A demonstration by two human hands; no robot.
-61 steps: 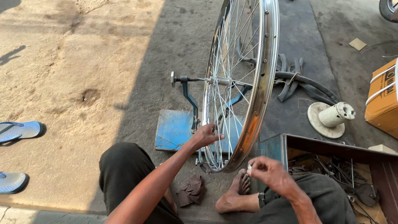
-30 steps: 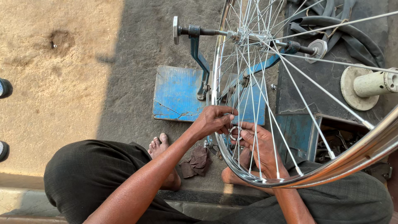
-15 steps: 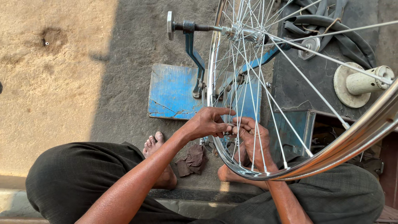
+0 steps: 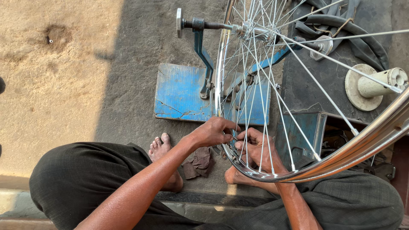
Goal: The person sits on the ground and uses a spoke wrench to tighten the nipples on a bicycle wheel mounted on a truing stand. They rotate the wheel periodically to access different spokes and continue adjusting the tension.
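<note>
At frame centre I see my left hand point(image 4: 215, 132) curled closed around the wheel rim point(image 4: 358, 147); my right hand point(image 4: 255, 147), fingers bent, pinches a spoke point(image 4: 251, 106) behind it.

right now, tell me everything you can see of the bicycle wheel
The bicycle wheel is a bare, shiny metal rim with thin crossing spokes and a central hub, no tyre. It stands upright with its axle clamped in a blue truing stand on a flat blue base. The left hand and right hand meet at its lower rim, fingers among the spokes.
</note>
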